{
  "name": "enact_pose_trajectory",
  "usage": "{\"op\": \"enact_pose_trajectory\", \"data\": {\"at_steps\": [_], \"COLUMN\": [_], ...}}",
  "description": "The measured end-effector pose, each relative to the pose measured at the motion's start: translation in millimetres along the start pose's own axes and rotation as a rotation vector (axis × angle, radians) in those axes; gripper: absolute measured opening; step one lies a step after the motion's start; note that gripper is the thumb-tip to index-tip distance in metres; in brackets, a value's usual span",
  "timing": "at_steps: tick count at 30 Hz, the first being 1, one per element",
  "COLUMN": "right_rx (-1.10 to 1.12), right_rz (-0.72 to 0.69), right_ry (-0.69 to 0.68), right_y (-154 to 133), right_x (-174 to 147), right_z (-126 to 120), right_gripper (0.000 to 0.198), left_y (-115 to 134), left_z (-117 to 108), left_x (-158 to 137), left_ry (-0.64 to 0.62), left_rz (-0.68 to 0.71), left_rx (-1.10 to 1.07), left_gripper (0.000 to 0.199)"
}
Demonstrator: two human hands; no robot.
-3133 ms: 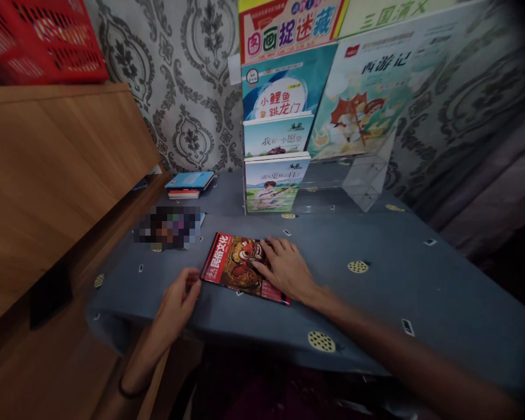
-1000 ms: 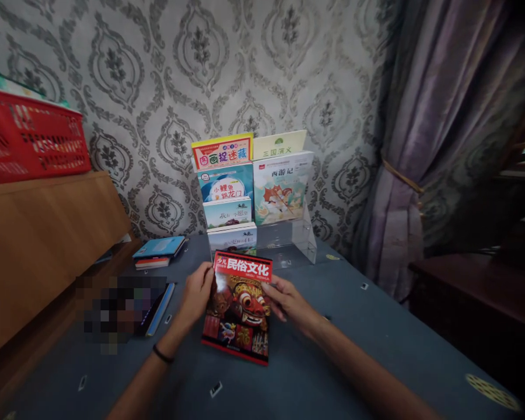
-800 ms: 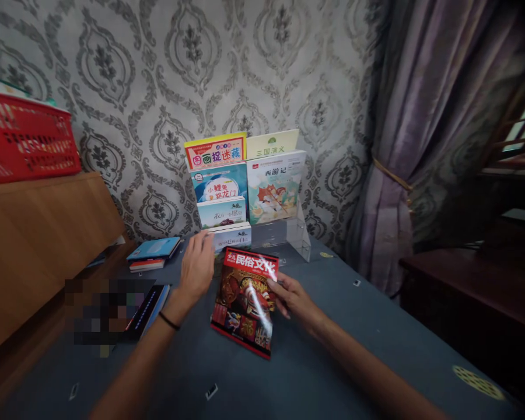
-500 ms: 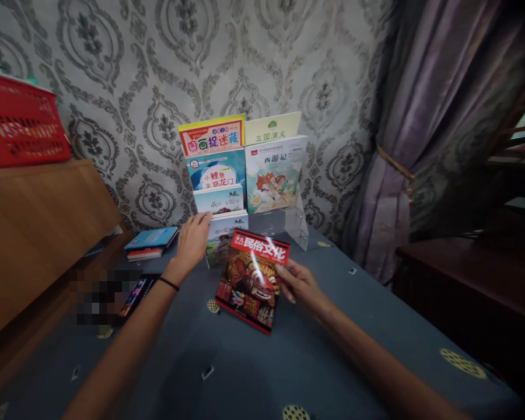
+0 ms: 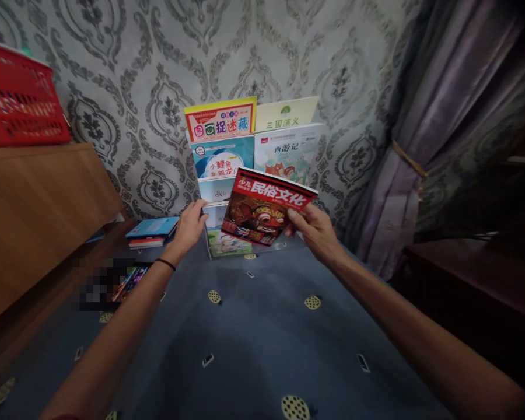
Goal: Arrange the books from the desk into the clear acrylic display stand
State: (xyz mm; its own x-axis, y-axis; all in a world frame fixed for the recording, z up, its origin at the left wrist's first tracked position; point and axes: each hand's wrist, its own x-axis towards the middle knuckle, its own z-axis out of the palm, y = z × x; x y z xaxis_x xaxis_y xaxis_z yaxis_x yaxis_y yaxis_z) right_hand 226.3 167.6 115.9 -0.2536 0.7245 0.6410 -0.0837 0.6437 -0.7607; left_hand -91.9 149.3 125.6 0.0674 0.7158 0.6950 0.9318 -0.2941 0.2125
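Note:
My right hand [image 5: 317, 233] grips a red-and-black book [image 5: 265, 207] by its right side, thumb on the cover. The book is tilted and held up before a clear tiered display rack [image 5: 269, 249], hiding part of its lower tiers. At the rack's left edge, my left hand [image 5: 190, 227] is closed on the side, beside the lowest left book [image 5: 230, 242]. Above that stand a pale blue book [image 5: 212, 189], a blue carp book [image 5: 223, 154] and a yellow-topped book [image 5: 221, 119]. On the right are a white book [image 5: 289, 149] and a cream book [image 5: 284, 114].
A small stack of blue and red books [image 5: 152, 228] lies left of the rack. Nearer is a dark, partly blurred item [image 5: 129, 283]. A red basket [image 5: 21, 96] sits on a wooden headboard [image 5: 44, 216]. Patterned wallpaper is behind, a purple curtain [image 5: 385, 204] at right.
My right hand has raised the red book up and to the right, tilting it in front of the rack's lower tiers. My left hand stays at the rack's left side. The view has shifted slightly.

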Motion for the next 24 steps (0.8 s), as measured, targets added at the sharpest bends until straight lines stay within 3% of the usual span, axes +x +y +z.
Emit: {"op": "enact_pose_trajectory", "data": {"at_steps": [6,16,24], "right_rx": [0.012,0.091,-0.059], "right_rz": [-0.039,0.063,0.125], "right_ry": [-0.143,-0.214,-0.131], "right_y": [24.5,65.8,86.7], "right_x": [36.2,36.3,35.1], "right_z": [15.0,42.8,43.7], "right_gripper": [0.044,0.053,0.053], "left_y": [-2.2,-8.2,-9.7], "left_z": [-1.1,1.7,11.5], "left_x": [-0.7,-0.7,-18.9], "left_ry": [-0.01,-0.048,0.009], "left_rz": [-0.011,-0.107,-0.189], "left_rx": [-0.092,-0.19,-0.369], "left_gripper": [0.038,0.05,0.051]}}
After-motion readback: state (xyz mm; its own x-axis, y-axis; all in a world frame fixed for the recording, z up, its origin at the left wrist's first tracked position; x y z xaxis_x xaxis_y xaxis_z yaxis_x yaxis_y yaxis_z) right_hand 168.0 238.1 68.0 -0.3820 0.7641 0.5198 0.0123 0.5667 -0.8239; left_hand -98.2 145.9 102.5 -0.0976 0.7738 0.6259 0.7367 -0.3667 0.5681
